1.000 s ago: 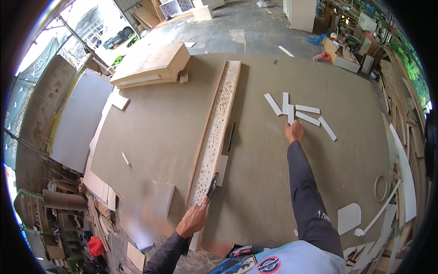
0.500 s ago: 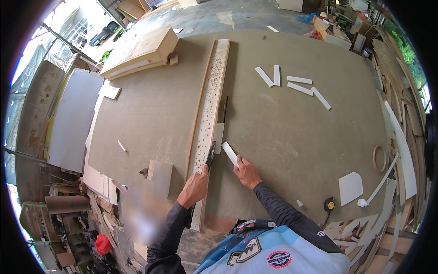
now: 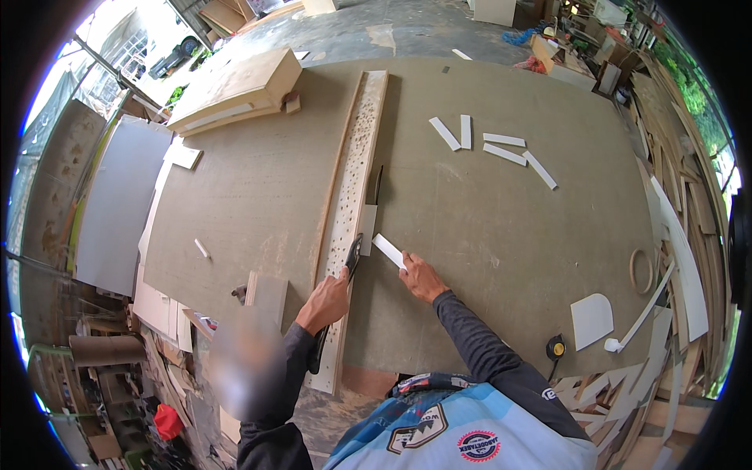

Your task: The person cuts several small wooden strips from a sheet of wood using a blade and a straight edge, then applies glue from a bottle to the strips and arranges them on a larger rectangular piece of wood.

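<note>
My left hand [image 3: 323, 304] is closed round a long black tool [image 3: 354, 254] whose exact kind I cannot make out. The tool lies over the near part of a long, narrow pale board [image 3: 362, 141] with many holes and wood-coloured edges. My right hand [image 3: 424, 279] pinches the near end of a white strip [image 3: 389, 251], its far end tilted left toward the board. A small pale rectangular piece [image 3: 370, 223] sticks out from the board's right side, beside a thin dark rod [image 3: 379, 185]. Farther off lie several loose white strips [image 3: 505, 155].
A large wooden box [image 3: 235, 90] stands at the far left of the brown worktable [image 3: 470, 219]. On the right are a tape measure [image 3: 556, 347], a white rounded panel [image 3: 592, 321] and a ring [image 3: 641, 271]. Wood offcuts [image 3: 666, 141] pile along the right edge. A blurred patch hides the lower left.
The whole view has shifted slightly. The black tool's front end sits a little farther along the board, and more of its rear shows below my left hand. My right hand keeps the white strip.
</note>
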A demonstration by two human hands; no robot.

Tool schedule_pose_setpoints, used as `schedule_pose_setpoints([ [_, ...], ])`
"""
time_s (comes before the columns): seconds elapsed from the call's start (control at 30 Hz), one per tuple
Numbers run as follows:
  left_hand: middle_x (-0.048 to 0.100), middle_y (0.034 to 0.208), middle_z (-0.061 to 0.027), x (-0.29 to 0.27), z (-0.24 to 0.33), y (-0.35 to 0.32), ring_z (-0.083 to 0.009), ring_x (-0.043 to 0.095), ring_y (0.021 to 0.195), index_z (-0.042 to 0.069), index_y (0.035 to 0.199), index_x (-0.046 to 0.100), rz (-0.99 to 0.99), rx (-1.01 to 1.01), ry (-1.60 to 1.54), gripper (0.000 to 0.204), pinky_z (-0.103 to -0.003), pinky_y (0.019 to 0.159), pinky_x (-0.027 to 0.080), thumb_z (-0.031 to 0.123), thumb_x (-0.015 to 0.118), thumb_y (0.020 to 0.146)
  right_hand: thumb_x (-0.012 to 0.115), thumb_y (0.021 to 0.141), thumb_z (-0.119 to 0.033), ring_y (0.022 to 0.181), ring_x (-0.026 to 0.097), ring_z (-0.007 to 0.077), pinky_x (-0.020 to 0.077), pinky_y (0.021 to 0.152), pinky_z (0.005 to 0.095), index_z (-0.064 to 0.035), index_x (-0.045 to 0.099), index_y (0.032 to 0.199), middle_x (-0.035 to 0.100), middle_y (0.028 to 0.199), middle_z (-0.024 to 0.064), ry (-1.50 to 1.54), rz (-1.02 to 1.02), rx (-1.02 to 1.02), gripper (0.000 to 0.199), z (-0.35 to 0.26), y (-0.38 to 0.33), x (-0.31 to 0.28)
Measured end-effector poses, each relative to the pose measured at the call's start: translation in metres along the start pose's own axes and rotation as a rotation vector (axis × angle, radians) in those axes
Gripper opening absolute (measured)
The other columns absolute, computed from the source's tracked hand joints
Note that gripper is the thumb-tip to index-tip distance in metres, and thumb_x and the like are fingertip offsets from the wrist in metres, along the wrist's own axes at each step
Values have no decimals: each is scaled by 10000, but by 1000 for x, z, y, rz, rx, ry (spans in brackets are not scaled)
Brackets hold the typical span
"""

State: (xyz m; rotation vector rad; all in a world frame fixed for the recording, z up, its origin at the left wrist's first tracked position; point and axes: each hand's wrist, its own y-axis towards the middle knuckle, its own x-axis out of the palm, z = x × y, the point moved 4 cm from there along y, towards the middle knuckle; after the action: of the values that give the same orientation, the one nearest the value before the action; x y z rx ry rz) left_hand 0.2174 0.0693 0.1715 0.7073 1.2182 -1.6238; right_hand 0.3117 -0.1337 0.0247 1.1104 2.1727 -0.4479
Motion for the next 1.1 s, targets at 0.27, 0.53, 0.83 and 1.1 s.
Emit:
schedule_pose_setpoints([
  [0.27,641,828,-372,-3,-2,9,-522,664,846,-172,1221,498,28,24,3,463,-566,789,528,-43,485,776,574,952,-181,990,645,450,537,877,487,119,502,1366,628,1085,287,-17,7,14,516,7,9,3],
  [0.53,640,834,-367,-17,3,28,-521,661,865,-137,1094,515,22,36,-40,363,-565,807,521,-70,504,738,567,963,-181,987,648,456,538,871,492,116,509,1353,631,1090,289,-22,16,46,494,14,22,3],
  [0.83,646,825,-357,-31,9,52,-515,665,875,-154,1087,547,33,-9,-56,361,-552,825,527,-55,491,745,543,958,-193,949,668,460,561,850,504,145,509,1324,639,1068,306,-43,107,-17,499,26,44,1],
  [1.1,657,898,-360,-38,9,76,-519,663,926,-128,1100,568,38,-48,-20,323,-554,849,535,-14,507,805,570,957,-199,958,657,468,549,858,505,129,512,1323,642,1057,312,-60,95,11,495,33,65,-6],
])
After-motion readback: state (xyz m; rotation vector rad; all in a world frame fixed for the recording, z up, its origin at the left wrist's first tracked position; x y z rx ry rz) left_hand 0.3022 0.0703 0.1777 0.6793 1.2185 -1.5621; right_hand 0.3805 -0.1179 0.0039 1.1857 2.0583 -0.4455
